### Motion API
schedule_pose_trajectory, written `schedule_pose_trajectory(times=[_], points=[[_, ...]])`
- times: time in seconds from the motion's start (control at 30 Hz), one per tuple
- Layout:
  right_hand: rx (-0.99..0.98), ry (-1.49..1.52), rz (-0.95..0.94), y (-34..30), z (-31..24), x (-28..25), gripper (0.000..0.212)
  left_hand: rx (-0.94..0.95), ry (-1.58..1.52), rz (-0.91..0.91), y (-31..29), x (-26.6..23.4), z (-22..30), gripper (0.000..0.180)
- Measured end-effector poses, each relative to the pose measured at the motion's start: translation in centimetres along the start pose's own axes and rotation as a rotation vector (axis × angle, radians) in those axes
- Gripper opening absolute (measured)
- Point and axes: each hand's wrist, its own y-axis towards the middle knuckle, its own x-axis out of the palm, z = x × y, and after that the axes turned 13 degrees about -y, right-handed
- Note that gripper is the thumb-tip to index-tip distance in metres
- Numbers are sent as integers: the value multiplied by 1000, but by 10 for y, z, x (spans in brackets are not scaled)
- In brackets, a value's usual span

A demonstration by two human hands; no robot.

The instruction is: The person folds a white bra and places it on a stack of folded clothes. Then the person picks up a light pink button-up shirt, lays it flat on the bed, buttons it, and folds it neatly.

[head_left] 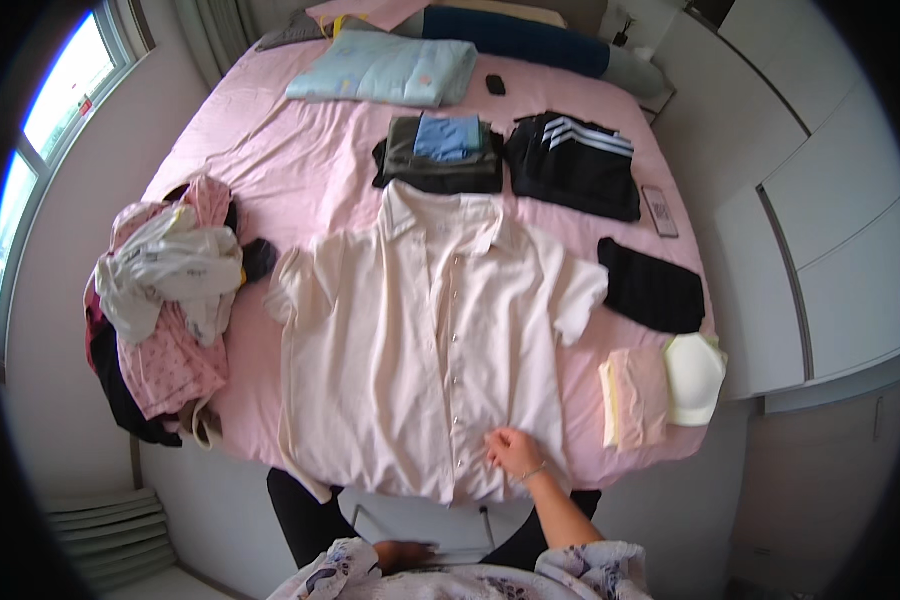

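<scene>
A pale cream short-sleeved button-up shirt (pixel 380 340) lies spread out front side up, its collar toward the far end and its hem hanging at the near edge of the bed. The front is unfastened near the collar, with a row of small buttons down the middle. My right hand (pixel 515 452) rests on the lower right front beside the button strip, its fingers curled in and closed on the cloth. Below the hem, in shadow over my lap, my left hand (pixel 405 554) is apart from the shirt, its fingers stretched to the right.
The pink-sheeted bed (pixel 270 140) holds a heap of unfolded clothes (pixel 170 290) at left. Folded dark clothes (pixel 435 160), black clothes (pixel 575 170), a black folded piece (pixel 653 285), peach clothes (pixel 638 400), a white bra (pixel 695 380) and a phone (pixel 659 212) lie around the shirt.
</scene>
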Motion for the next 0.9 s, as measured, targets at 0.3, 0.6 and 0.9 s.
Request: schedule_pose_trajectory(times=[0.3,0.6,0.9], points=[[-166,1,241,5,14,16,16,11,-1318,539,-22,-66,232,36],[-115,-406,993,-22,68,-25,39,270,-1823,708,-44,-119,207,32],[269,-674,862,-62,73,-34,33,161,-1567,831,-85,-139,226,12]])
